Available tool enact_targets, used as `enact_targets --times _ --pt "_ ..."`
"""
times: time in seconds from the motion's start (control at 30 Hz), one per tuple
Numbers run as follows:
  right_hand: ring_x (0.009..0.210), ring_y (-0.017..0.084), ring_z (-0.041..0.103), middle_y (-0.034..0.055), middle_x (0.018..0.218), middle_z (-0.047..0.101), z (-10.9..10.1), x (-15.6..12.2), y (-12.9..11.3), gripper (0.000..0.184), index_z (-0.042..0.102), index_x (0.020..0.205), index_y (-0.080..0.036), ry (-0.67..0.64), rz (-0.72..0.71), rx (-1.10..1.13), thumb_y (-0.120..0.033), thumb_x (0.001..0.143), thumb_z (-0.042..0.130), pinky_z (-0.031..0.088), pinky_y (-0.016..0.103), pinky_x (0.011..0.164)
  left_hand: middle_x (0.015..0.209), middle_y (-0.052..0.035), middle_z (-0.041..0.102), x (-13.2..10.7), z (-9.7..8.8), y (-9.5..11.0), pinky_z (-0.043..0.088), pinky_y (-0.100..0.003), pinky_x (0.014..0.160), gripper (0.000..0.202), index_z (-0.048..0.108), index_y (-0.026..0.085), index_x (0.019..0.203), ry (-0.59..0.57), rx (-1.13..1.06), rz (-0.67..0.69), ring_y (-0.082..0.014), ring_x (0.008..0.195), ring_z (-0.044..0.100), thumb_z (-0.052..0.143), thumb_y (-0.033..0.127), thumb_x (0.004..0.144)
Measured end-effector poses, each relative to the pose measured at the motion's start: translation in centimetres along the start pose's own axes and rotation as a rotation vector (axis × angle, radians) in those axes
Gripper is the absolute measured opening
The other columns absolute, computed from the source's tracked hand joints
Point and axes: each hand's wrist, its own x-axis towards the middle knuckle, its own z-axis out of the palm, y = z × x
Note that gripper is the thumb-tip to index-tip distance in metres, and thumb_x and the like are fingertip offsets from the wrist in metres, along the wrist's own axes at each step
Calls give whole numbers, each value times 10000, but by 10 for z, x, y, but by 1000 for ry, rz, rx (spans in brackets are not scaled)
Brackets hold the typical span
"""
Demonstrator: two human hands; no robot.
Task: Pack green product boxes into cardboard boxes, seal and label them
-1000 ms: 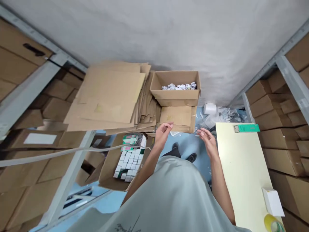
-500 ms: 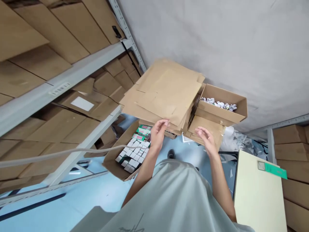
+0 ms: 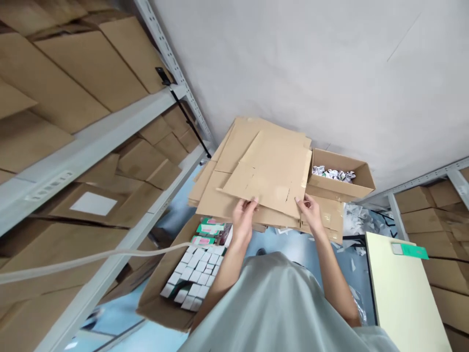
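A stack of flattened cardboard boxes point(image 3: 238, 195) stands in front of me. Its top sheet point(image 3: 271, 173) is tilted up off the pile. My left hand point(image 3: 244, 218) pinches that sheet's near edge at the left. My right hand point(image 3: 310, 211) grips the same edge at the right. Both hands are closed on the sheet.
An open carton of crumpled paper scraps point(image 3: 339, 178) sits to the right of the stack. Below my left arm an open box holds several small white and green packets point(image 3: 196, 274). Metal shelving with brown cartons point(image 3: 91, 146) lines the left. A pale yellow table point(image 3: 403, 293) with a green box point(image 3: 412, 251) is at right.
My view has swung left and down. Both hands, empty and apart before, have reached forward and taken hold of the top flattened sheet.
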Motion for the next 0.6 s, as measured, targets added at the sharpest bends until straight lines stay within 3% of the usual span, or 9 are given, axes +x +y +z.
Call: enact_targets --times 0.23,0.37,0.47,0.6 --pt "915 285 744 96 1162 856 -6 -20 -22 573 851 1186 -240 -1 -42 58 -703 849 851 615 409 828 1266 -58 831 -10 20 35 606 -397 1141 356 778 280 1118 -98 -132 98 -254 1288 750 931 461 853" --pt "975 287 741 118 1201 845 -26 -40 -18 652 823 1280 -231 69 -69 126 -742 876 829 634 413 854 1135 -61 853 -28 38 49 619 -320 1020 369 804 239 1046 -131 -160 111 -207 1095 791 994 445 806" --pt "1045 290 752 164 1321 803 -64 -53 -6 792 755 1421 -224 256 -80 120 -773 856 837 649 433 903 1020 -54 850 -43 66 47 619 -280 936 413 800 205 985 -213 -197 69 -182 985 793 1045 434 744" --pt "1289 345 724 215 1491 706 -148 -75 14 947 627 1572 -230 656 -98 32 -811 848 813 620 541 1085 1047 -72 858 -72 120 26 638 -310 954 469 817 209 1001 -410 -136 -32 -213 1028 808 1054 506 726"
